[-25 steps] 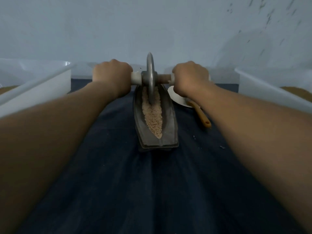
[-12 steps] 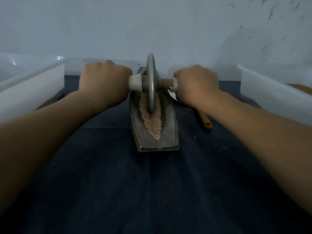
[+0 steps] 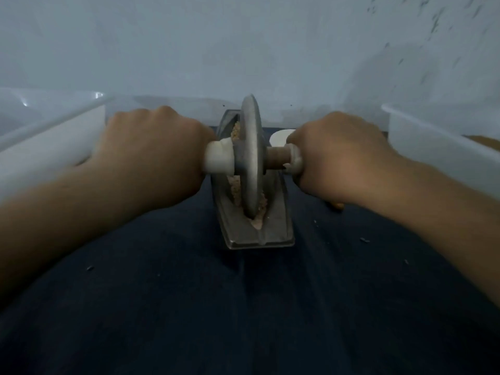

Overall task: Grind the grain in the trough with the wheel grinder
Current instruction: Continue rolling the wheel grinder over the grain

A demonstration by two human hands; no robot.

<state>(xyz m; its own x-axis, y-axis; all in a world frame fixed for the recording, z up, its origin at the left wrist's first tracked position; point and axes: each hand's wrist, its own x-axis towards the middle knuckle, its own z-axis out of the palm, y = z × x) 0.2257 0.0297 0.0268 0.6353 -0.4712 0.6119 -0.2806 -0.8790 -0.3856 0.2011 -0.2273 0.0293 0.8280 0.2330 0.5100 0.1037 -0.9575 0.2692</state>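
A grey metal boat-shaped trough (image 3: 273, 228) lies lengthwise on the dark cloth, holding tan grain (image 3: 236, 190). The grey wheel grinder (image 3: 252, 155) stands upright in the trough, its rim down in the grain near the trough's near end. My left hand (image 3: 151, 158) grips the white left end of the axle handle. My right hand (image 3: 335, 155) grips the right end of the handle. Both fists hide most of the handle. The wheel covers much of the grain.
A white bin (image 3: 46, 136) stands at the left and another white bin (image 3: 443, 147) at the right. A white dish (image 3: 278, 138) shows behind my right hand, and an orange tool tip (image 3: 336, 206) peeks under my right wrist. A pale wall rises behind.
Both hands have rolled the wheel grinder toward me, from the far end of the trough to its near end. More grain is now hidden by the wheel.
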